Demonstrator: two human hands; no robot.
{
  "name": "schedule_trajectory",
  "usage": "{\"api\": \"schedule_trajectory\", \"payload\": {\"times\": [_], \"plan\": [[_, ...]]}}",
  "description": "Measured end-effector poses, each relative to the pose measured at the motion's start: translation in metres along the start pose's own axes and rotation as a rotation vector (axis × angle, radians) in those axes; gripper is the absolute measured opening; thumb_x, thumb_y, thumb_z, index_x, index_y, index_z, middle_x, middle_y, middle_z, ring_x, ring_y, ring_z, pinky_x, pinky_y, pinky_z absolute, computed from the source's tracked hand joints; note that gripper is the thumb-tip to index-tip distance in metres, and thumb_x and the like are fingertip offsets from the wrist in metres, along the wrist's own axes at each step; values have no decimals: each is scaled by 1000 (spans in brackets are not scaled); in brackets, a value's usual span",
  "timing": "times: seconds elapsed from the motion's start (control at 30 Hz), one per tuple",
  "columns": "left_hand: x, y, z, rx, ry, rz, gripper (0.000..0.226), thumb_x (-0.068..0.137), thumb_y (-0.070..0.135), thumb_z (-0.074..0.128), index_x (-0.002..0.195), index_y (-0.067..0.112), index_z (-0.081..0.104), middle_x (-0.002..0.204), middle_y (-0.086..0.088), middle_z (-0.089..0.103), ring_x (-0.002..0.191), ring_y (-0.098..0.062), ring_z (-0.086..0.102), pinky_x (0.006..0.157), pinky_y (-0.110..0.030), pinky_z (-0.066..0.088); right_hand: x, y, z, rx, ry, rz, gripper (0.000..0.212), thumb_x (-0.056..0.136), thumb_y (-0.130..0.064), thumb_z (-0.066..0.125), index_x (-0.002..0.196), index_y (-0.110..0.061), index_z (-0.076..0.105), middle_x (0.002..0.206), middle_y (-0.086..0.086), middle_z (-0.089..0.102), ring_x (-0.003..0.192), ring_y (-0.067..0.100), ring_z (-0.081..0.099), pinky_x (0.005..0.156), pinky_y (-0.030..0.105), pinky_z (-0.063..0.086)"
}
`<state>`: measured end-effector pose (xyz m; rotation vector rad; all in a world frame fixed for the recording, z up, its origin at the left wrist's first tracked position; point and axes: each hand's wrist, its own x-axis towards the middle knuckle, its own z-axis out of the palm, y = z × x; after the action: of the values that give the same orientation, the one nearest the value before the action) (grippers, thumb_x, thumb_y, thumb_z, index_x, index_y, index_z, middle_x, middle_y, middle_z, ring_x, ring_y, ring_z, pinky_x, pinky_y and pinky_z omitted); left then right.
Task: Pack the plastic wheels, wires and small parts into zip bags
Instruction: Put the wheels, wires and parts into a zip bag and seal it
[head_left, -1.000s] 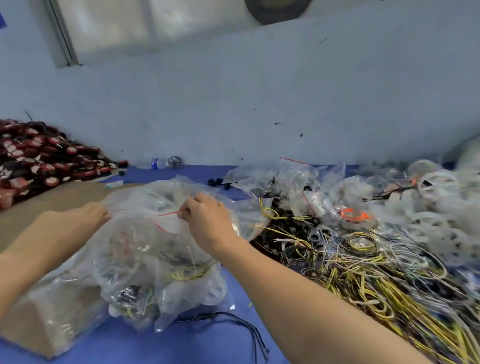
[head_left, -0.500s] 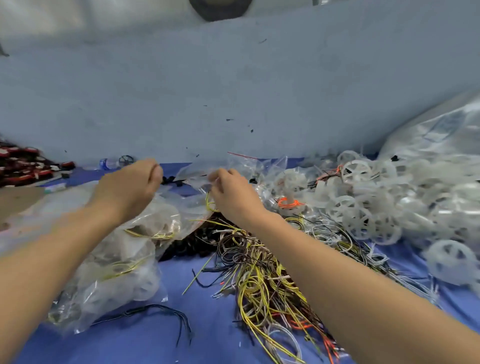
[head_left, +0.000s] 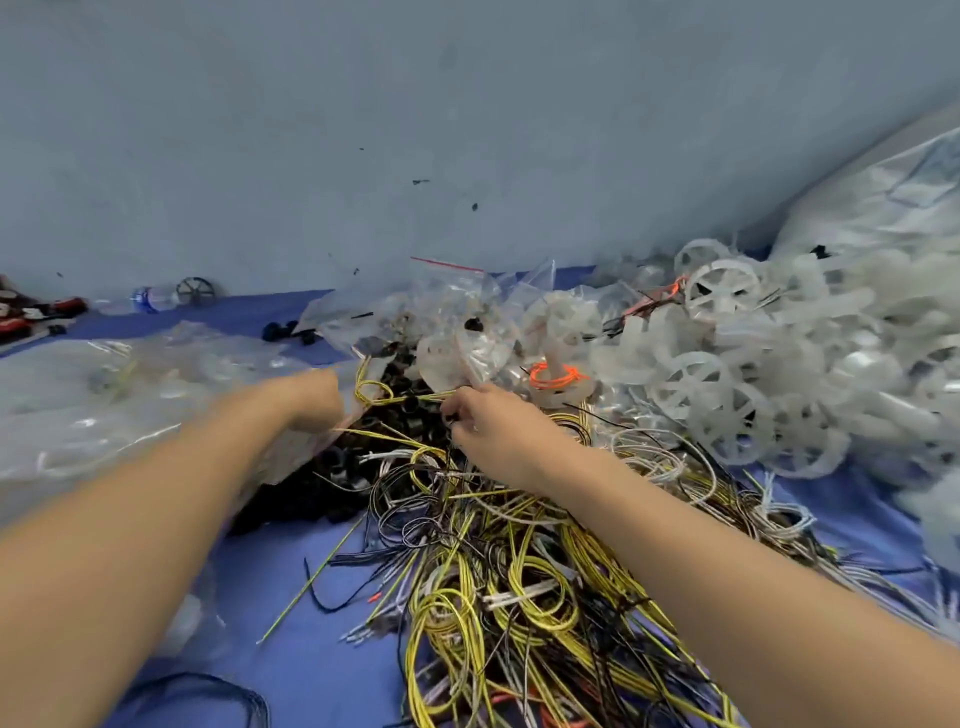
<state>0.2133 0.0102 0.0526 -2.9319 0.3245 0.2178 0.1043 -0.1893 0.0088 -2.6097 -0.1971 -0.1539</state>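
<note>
Wires (head_left: 519, 571) in a heap; at the heap's far edge the right hand (head_left: 498, 431) pinches a yellow loop (head_left: 374, 392) — left hand (head_left: 306, 400) blurred, grip cannot tell. Best to lift one loop slowly, untangled; zip bags (head_left: 447, 291) lie beyond the heap.

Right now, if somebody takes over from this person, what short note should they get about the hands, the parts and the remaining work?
Left hand: blurred, at the edge of the big clear bag; grip unclear.
Right hand: fingers curled beside a yellow wire loop; what it holds is unclear.
Wire pile in front, black small parts between the hands, plastic wheels right, zip bags behind.
Done: the big bag seems to hold some packs.
Left: most parts lie loose.
</note>
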Motion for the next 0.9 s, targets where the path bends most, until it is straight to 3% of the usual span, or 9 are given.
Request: {"api": "schedule_trajectory", "payload": {"times": [0.07,0.2,0.27,0.37,0.43,0.67,0.8,0.9], "plan": [[-3,-9,-11,93,-66,-5,36,100,21,42,125,-1,55,133,-18,56,119,-31,54,95,-34,42,0,2,6,-11,-12,14,36,100,-27,41,134,-22,53,132,6,52,116,30,54,98,45,46],[-14,-8,-24,216,-229,7,63,94,62,43,130,11,56,134,-5,56,122,-25,53,98,-33,40,-2,-1,10,-14,15,17,36,100,-28,40,133,-23,54,130,5,52,116,29,55,100,47,44],[-16,-8,-20,235,-270,33,60,93,63,43,122,13,61,123,-4,59,116,-24,56,95,-34,41,-4,-3,9,-7,29,25,35,100,-27,40,131,-23,55,131,5,52,115,28,55,100,48,44],[-18,-11,-11,215,-126,79,45,100,44,43,76,9,57,87,-7,56,85,-27,55,83,-37,46,-9,-7,7,0,49,38,33,100,-26,40,129,-22,56,132,5,51,113,29,55,99,48,44],[-20,-13,-7,175,-17,73,43,101,31,43,63,10,45,77,-8,53,73,-26,50,75,-38,47,-13,-11,6,0,53,38,33,101,-26,39,129,-22,55,134,5,51,114,29,54,99,48,44],[-32,-27,-13,-305,230,5,36,103,21,41,85,-3,61,69,-9,51,73,-26,49,62,-32,34,-22,-22,-7,14,97,43,33,100,-25,40,127,-22,58,130,5,54,114,28,53,99,48,44],[-39,-25,-30,-546,373,-7,34,100,23,46,71,6,53,66,-11,48,64,-24,43,59,-32,31,-25,-32,-20,67,130,43,33,99,-24,40,127,-21,58,127,5,55,113,26,54,97,46,46],[-43,-21,-39,-531,369,100,23,97,26,55,79,14,63,70,-3,59,64,-22,52,61,-27,39,-30,-37,-29,164,173,58,32,99,-23,42,126,-20,59,125,4,58,106,22,59,93,43,50]]}}
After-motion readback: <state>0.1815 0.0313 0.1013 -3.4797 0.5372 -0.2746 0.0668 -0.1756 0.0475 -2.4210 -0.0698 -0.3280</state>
